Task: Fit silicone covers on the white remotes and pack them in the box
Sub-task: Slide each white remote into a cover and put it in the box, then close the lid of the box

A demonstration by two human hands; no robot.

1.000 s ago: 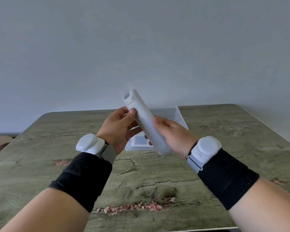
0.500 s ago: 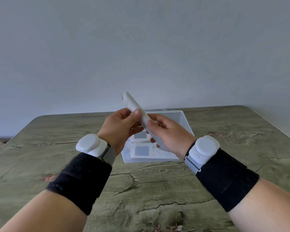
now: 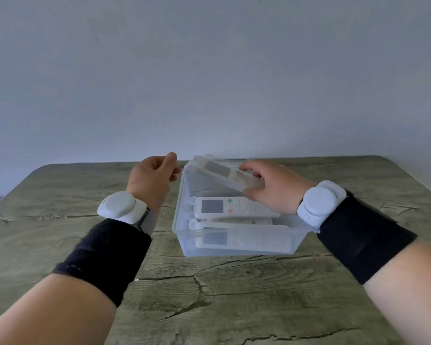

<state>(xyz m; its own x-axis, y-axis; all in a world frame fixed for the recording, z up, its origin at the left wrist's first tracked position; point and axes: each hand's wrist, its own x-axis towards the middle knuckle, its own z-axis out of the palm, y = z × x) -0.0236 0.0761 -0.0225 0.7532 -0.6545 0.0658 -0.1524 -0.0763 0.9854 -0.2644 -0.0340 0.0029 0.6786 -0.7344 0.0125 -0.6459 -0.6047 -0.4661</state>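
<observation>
You are holding a covered remote (image 3: 225, 176) tilted over the far end of the box (image 3: 184, 235). It is probably handling light and stiff, with a soft, grippy silicone skin, so gripping across its sides near one end is suiting it. Your right hand (image 3: 271, 192) is doing that, fingers (image 3: 248, 168) curled round its right end. Your left hand (image 3: 152, 180) is hovering just left of the box, fingers loosely curled, seemingly holding nothing. Other remotes (image 3: 234, 207) are lying inside the box on the tabletop (image 3: 209, 295).
</observation>
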